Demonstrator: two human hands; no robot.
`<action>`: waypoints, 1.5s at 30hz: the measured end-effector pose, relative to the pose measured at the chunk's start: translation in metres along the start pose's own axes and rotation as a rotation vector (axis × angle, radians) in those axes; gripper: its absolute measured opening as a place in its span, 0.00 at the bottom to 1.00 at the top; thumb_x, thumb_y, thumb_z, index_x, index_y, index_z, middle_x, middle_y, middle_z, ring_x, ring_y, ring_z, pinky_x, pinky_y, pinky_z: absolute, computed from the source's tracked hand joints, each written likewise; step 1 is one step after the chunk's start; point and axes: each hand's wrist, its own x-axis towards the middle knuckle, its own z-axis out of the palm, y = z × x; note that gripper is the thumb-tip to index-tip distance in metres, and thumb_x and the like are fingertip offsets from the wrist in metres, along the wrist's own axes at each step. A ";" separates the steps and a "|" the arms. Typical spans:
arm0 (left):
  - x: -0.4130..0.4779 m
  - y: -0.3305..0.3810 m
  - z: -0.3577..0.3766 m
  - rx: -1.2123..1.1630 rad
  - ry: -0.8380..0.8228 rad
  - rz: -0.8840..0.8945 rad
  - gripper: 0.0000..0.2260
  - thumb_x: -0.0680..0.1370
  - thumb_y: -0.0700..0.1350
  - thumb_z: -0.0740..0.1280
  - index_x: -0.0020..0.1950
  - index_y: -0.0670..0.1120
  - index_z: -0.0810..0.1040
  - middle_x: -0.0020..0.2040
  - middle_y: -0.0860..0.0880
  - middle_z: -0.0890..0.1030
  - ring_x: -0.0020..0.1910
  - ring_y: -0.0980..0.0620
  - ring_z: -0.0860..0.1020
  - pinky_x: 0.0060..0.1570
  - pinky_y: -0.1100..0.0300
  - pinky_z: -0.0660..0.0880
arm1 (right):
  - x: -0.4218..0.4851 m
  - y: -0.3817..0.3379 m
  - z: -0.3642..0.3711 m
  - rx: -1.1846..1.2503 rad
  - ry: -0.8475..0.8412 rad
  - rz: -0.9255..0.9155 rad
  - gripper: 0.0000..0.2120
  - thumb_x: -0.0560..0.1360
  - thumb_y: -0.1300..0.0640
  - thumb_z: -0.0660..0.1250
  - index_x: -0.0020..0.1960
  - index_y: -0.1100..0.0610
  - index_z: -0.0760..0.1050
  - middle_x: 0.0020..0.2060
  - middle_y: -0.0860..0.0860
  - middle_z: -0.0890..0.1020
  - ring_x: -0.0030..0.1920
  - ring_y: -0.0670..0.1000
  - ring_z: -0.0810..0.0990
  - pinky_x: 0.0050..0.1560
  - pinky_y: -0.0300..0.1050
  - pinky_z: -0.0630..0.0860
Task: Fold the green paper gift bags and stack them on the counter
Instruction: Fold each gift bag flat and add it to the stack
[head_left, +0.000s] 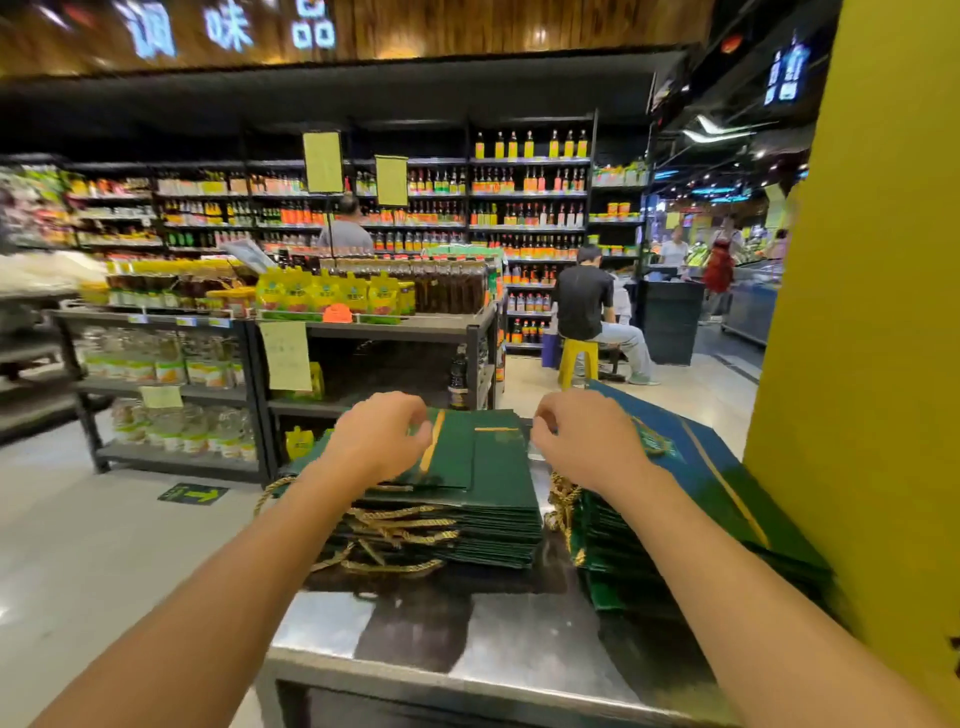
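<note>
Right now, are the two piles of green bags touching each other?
Apart. The head view shows a strip of bare steel counter between the left pile and the right pile; gold cord handles hang into that gap.

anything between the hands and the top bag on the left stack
Nothing visible. The left hand and right hand are at the top green gift bag on the left stack, one at each side; the right stack sits beside it.

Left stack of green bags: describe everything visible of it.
The left stack is flat-folded dark green paper bags with gold twisted-cord handles spilling from its near side, lying on the steel counter. Its top bag shows gold stripes. The left hand grips that bag's left side; the right hand curls at its right edge, hold unclear.
</note>
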 end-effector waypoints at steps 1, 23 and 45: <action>-0.006 -0.021 -0.004 0.023 0.022 -0.044 0.10 0.82 0.52 0.63 0.58 0.51 0.80 0.56 0.52 0.82 0.55 0.47 0.80 0.54 0.49 0.79 | 0.005 -0.015 0.007 -0.021 -0.003 -0.026 0.14 0.80 0.50 0.60 0.46 0.56 0.80 0.41 0.52 0.81 0.44 0.56 0.80 0.47 0.52 0.79; -0.071 -0.091 -0.002 -0.556 0.248 -0.450 0.21 0.75 0.55 0.75 0.62 0.45 0.82 0.58 0.47 0.83 0.58 0.47 0.79 0.61 0.43 0.77 | -0.007 -0.085 0.057 0.951 -0.054 0.356 0.09 0.77 0.57 0.72 0.49 0.53 0.72 0.43 0.49 0.82 0.38 0.51 0.82 0.45 0.51 0.81; -0.162 0.000 0.033 -1.340 0.089 -0.588 0.13 0.80 0.44 0.70 0.61 0.39 0.74 0.51 0.41 0.83 0.49 0.44 0.85 0.34 0.55 0.81 | -0.156 -0.020 0.051 1.049 0.038 0.394 0.30 0.79 0.57 0.71 0.78 0.54 0.65 0.53 0.38 0.79 0.33 0.43 0.81 0.38 0.34 0.80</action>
